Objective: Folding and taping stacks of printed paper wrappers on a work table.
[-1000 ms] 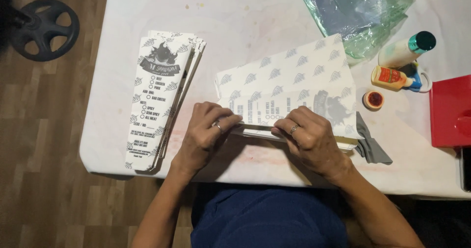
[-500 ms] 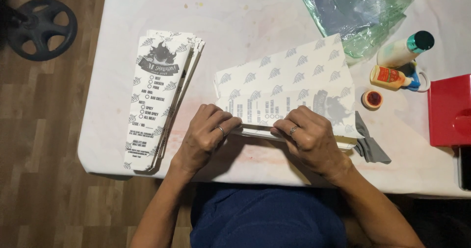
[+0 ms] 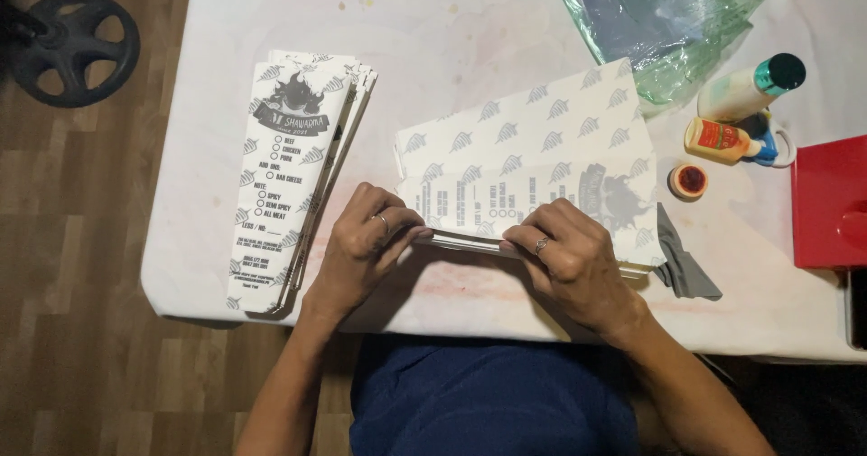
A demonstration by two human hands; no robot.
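Two hands (image 3: 470, 248), two paper-sleeve stacks (image 3: 533, 167)

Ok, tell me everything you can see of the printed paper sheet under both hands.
The printed paper sheet is white, thin paper covered with a grey leaf pattern, with a dark emblem and lines of print near its near edge. It lies flat on the white table, turned slightly askew, on top of a few similar sheets whose edges show below it. The left hand and the right hand both press its near edge, where the paper looks folded over. A grey cloth lies at its right corner.
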